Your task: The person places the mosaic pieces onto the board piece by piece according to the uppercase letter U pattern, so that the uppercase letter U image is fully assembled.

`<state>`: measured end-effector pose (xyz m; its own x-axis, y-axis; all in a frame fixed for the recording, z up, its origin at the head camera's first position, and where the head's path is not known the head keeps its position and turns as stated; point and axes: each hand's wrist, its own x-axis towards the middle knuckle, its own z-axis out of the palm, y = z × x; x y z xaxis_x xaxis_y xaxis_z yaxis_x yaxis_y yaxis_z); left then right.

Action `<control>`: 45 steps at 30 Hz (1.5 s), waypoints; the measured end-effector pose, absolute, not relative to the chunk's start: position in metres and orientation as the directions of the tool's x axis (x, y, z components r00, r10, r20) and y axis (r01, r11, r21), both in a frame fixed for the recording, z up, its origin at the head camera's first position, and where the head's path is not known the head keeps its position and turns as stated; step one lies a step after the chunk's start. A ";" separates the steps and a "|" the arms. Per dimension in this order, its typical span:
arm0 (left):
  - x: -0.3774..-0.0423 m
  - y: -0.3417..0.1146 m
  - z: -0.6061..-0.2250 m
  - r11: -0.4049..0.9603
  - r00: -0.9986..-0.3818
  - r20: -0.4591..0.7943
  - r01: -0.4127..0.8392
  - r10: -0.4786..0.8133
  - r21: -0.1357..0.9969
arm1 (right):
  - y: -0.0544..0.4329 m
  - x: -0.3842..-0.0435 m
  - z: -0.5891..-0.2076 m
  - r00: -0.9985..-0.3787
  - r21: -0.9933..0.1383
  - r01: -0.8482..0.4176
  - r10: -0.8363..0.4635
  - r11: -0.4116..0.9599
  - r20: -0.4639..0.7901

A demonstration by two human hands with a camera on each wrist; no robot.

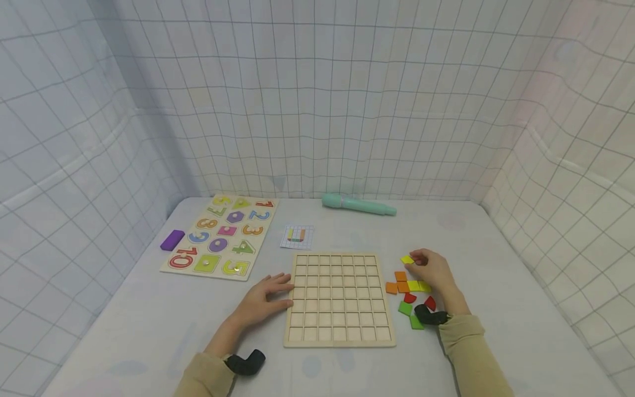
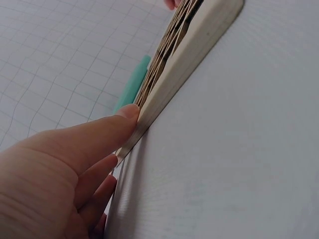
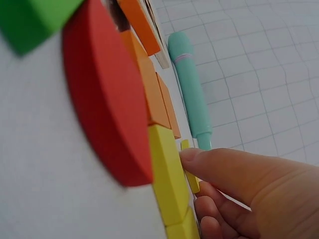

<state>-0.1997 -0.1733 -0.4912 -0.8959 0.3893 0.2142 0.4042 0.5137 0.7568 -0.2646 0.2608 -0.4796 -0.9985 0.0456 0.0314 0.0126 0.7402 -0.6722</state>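
Note:
A square wooden grid board point(image 1: 339, 300) lies in the middle of the table. Against its left edge rests my left hand point(image 1: 263, 300), fingers fairly straight; the left wrist view shows the thumb point(image 2: 127, 114) touching the rim. To the right of the board, my right hand point(image 1: 435, 271) pinches a yellow square tile point(image 1: 407, 259) between thumb and fingers, as the right wrist view also shows. Below that hand lie two more yellow tiles point(image 1: 414, 286), several orange tiles point(image 1: 400, 276), two red rounded pieces point(image 1: 409, 298) and green tiles point(image 1: 405, 307).
A number puzzle board point(image 1: 213, 237) lies at the left, with a purple block point(image 1: 172, 240) beside it. Behind the grid board is a small card point(image 1: 297, 236) with a coloured U-shaped pattern. A teal marker-like tube point(image 1: 359, 205) lies near the back wall.

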 end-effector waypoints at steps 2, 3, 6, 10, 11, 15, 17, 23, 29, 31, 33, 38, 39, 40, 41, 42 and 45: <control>-0.199 -0.173 -0.491 0.513 -0.901 0.210 0.394 0.380 0.762 | 0.260 -0.264 -0.478 -0.998 -0.667 0.019 0.051 0.745 0.028; -0.199 -0.173 -0.491 0.513 -0.902 0.211 0.393 0.377 0.763 | 0.260 -0.263 -0.477 -0.998 -0.667 0.020 0.051 0.745 0.027; -0.199 -0.173 -0.490 0.510 -0.904 0.206 0.386 0.374 0.768 | 0.260 -0.262 -0.475 -0.999 -0.668 0.018 0.047 0.744 0.026; -0.199 -0.173 -0.491 0.519 -0.903 0.201 0.388 0.380 0.762 | 0.261 -0.262 -0.474 -0.999 -0.686 0.022 0.046 0.727 0.016; -0.199 -0.173 -0.491 0.522 -0.903 0.199 0.388 0.381 0.759 | 0.262 -0.262 -0.473 -0.999 -0.691 0.026 0.046 0.722 0.011; -0.199 -0.174 -0.491 0.524 -0.900 0.198 0.392 0.388 0.756 | 0.264 -0.263 -0.472 -0.999 -0.713 0.033 0.037 0.700 -0.010; -0.199 -0.174 -0.491 0.522 -0.899 0.196 0.392 0.392 0.757 | 0.265 -0.264 -0.469 -1.000 -0.720 0.021 0.029 0.694 -0.002; -0.199 -0.175 -0.492 0.522 -0.897 0.188 0.391 0.400 0.758 | 0.251 -0.265 -0.451 -0.996 -0.767 -0.081 -0.029 0.636 0.081; -0.200 -0.176 -0.492 0.519 -0.891 0.196 0.405 0.410 0.753 | 0.212 -0.271 -0.427 -0.971 -0.835 -0.234 -0.156 0.497 0.180; -0.200 -0.176 -0.492 0.518 -0.887 0.198 0.412 0.418 0.750 | 0.196 -0.273 -0.421 -0.958 -0.842 -0.276 -0.201 0.463 0.203; -0.200 -0.175 -0.492 0.518 -0.884 0.199 0.416 0.422 0.747 | 0.180 -0.276 -0.417 -0.945 -0.848 -0.306 -0.248 0.432 0.214; -0.199 -0.174 -0.490 0.520 -0.886 0.199 0.414 0.419 0.747 | 0.142 -0.281 -0.415 -0.919 -0.873 -0.323 -0.341 0.365 0.197; -0.199 -0.174 -0.490 0.520 -0.886 0.199 0.413 0.418 0.748 | 0.135 -0.282 -0.417 -0.914 -0.877 -0.323 -0.357 0.357 0.192; -0.199 -0.174 -0.490 0.520 -0.886 0.199 0.413 0.418 0.748 | 0.128 -0.283 -0.419 -0.910 -0.880 -0.322 -0.370 0.350 0.186; -0.198 -0.174 -0.490 0.519 -0.886 0.199 0.413 0.418 0.748 | 0.122 -0.284 -0.420 -0.907 -0.884 -0.318 -0.383 0.344 0.177; -0.198 -0.174 -0.490 0.519 -0.886 0.200 0.414 0.419 0.748 | 0.116 -0.285 -0.423 -0.903 -0.888 -0.313 -0.395 0.338 0.168; -0.198 -0.174 -0.490 0.519 -0.885 0.201 0.416 0.420 0.747 | 0.100 -0.288 -0.431 -0.887 -0.886 -0.320 -0.434 0.337 0.155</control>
